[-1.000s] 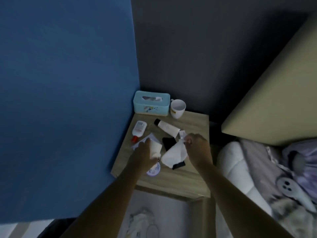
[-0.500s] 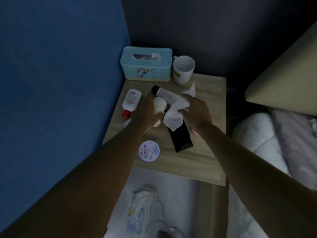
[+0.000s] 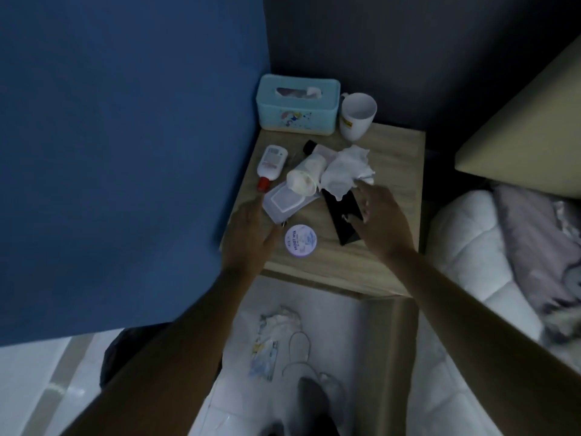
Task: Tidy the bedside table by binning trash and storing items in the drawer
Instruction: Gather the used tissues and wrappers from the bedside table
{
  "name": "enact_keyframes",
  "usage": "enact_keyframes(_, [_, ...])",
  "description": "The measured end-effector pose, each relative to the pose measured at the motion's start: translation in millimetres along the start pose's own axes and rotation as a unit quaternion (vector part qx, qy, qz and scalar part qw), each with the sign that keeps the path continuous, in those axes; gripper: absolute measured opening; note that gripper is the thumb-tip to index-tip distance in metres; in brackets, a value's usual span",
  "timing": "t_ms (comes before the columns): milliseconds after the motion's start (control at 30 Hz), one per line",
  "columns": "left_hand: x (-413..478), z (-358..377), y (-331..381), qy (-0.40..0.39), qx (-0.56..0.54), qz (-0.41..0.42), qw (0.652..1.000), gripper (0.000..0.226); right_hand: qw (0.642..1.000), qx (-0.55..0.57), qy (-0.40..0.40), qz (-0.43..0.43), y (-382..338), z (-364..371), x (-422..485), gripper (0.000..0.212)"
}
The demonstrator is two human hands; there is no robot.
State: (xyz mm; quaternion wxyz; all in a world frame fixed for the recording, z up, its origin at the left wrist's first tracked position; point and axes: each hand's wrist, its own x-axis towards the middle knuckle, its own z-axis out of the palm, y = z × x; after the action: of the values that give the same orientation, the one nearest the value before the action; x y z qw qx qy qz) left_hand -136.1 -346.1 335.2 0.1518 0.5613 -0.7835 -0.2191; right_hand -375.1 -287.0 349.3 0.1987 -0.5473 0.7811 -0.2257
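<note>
On the wooden bedside table [image 3: 393, 171] lie a crumpled white tissue [image 3: 345, 171], a tipped paper cup [image 3: 305, 179], a clear plastic wrapper [image 3: 284, 201], a black phone [image 3: 342, 220], a round tin [image 3: 301, 240], a small white bottle with a red cap [image 3: 272, 163] and a tube with a black cap [image 3: 314, 149]. My left hand [image 3: 251, 234] hovers open at the table's left front, next to the wrapper. My right hand [image 3: 380, 221] is open over the phone, fingertips close to the tissue. Neither hand holds anything.
A teal tissue box [image 3: 297, 105] and a white mug [image 3: 356, 116] stand at the back. A blue wall is on the left, and a bed with a white duvet [image 3: 490, 247] on the right. Below the table, the open drawer [image 3: 333, 325] holds a crumpled packet and a cable.
Both hands have let go of the cup and the tissue and drawn back toward me. The cup now lies tipped on the wrapper, and the tissue rests beside it.
</note>
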Motion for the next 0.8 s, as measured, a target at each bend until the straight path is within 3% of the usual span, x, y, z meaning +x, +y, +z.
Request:
enact_keyframes(233, [-133.8,-3.9,-58.1,-0.085,0.027,-0.035,0.995,0.072,0.999,-0.001,-0.024,0.042,-9.6,42.7,-152.8,0.048])
enact_keyframes(367, [-167.8,18.8,-85.3,-0.129,0.023,-0.088,0.987,0.073,0.994,0.001,-0.066,0.084,2.2,100.2,-197.1,0.06])
enact_keyframes(500, [-175.0,77.2,-115.3,-0.16,-0.013,-0.179,0.971,0.087,0.97,0.001,-0.16,0.185,20.7,168.4,-213.2,0.092])
enact_keyframes(667, [-174.2,205.7,-172.1,-0.195,-0.081,-0.238,0.948,0.096,0.948,0.01,-0.207,0.24,78.8,285.3,-222.1,0.104])
enact_keyframes(800, [-193.5,306.2,-225.0,-0.231,-0.008,-0.293,0.928,0.093,0.937,0.006,-0.23,0.261,135.0,389.8,-244.0,0.116])
